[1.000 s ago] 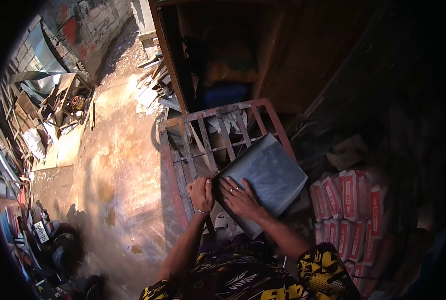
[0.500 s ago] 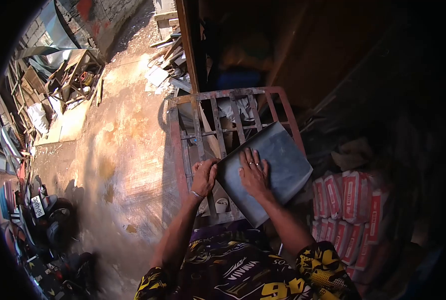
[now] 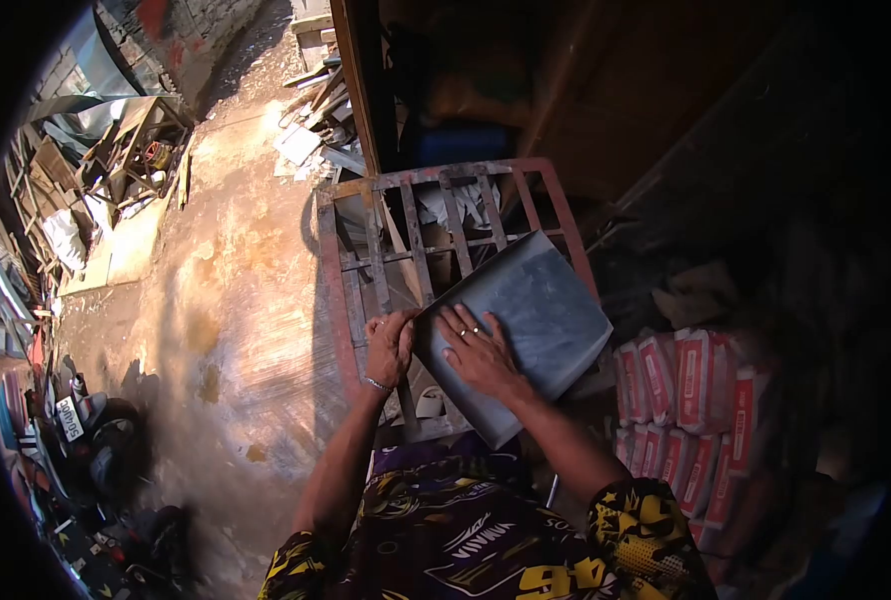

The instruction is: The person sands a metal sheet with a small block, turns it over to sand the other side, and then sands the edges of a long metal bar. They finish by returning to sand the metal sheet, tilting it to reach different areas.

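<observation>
Shirt (image 3: 486,540): we read large yellow print on the dark fabric, near the hem "45" or similar characters; white lettering mid-chest resembles "VIMMA", not certain.
Licence plate (image 3: 69,417): on a parked motorbike at lower left we make out white digits, something like "5000S"; too small to confirm.
Stacked sacks (image 3: 701,400): we see red-and-white printed panels with vertical lettering; the words are too blurred for us to read.
Wall (image 3: 156,30): red painted patches, no legible characters.
Grey sheet (image 3: 526,320): we find no marking on it.
</observation>
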A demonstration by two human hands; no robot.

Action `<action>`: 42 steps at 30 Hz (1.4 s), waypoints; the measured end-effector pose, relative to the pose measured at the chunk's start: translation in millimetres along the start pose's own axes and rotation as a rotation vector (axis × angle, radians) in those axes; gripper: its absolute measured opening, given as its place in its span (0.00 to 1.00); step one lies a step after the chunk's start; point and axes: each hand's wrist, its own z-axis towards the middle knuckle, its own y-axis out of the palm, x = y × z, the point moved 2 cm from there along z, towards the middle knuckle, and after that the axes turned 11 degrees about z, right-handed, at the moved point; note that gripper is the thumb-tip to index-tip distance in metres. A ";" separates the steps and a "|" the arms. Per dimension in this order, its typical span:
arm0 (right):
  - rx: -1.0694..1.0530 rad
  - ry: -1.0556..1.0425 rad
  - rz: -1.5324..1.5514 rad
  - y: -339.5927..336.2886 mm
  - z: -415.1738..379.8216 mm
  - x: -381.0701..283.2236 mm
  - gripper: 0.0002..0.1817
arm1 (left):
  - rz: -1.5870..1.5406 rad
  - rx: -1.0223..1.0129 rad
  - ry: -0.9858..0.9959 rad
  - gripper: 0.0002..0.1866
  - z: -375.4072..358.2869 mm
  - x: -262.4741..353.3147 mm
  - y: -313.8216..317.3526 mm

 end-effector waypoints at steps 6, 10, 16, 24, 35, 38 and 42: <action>0.189 0.414 -0.081 -22.7 22.3 60.3 0.34 | 0.081 0.041 0.001 0.14 -1.3 7.1 -0.1; -0.133 0.032 0.110 -6.0 -13.0 -15.5 0.37 | 0.112 0.094 0.017 0.14 -3.3 10.1 5.2; 0.199 0.539 -0.123 -46.8 33.1 112.8 0.37 | 0.131 0.148 0.049 0.15 -1.0 4.0 9.0; -0.076 0.247 -0.032 -28.1 -0.1 34.2 0.40 | 0.128 0.122 0.040 0.15 2.6 9.8 1.9; -0.102 0.224 -0.057 -31.8 -7.6 31.2 0.41 | 0.134 0.129 0.022 0.15 2.7 10.1 1.5; 0.111 0.465 -0.132 -55.2 25.8 108.5 0.38 | 0.132 0.137 0.022 0.15 2.5 11.5 3.5; 0.171 0.529 -0.143 -48.6 41.8 111.4 0.39 | 0.172 0.143 0.049 0.15 2.1 10.0 1.8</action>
